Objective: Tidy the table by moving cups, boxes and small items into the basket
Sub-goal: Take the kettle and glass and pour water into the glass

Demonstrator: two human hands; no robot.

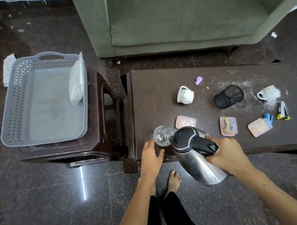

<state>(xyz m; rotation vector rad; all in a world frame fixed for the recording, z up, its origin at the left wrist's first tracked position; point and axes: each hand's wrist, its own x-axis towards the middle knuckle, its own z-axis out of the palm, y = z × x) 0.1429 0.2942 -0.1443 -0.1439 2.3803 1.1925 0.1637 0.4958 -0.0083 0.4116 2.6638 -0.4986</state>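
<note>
My right hand (225, 154) grips the black handle of a steel kettle (194, 155), lifted and tilted over the table's front edge. My left hand (151, 156) has its fingers spread around the near side of a clear glass (162, 135) on the dark table (158, 78); whether it touches is unclear. On the table lie two white cups (185, 95) (268, 93), a black mesh pen holder (228, 96), three small pink boxes (185, 121) (228, 126) (259, 127), a purple cap (198, 80), a stapler (283, 111) and a blue item (269, 118). The grey basket (12, 101) at left holds a white pouch (76, 83).
The basket rests on a brown plastic stool (99, 106) left of the table. A green sofa (179, 13) stands behind the table. My bare feet (174, 180) are on the dark stone floor in front of the table.
</note>
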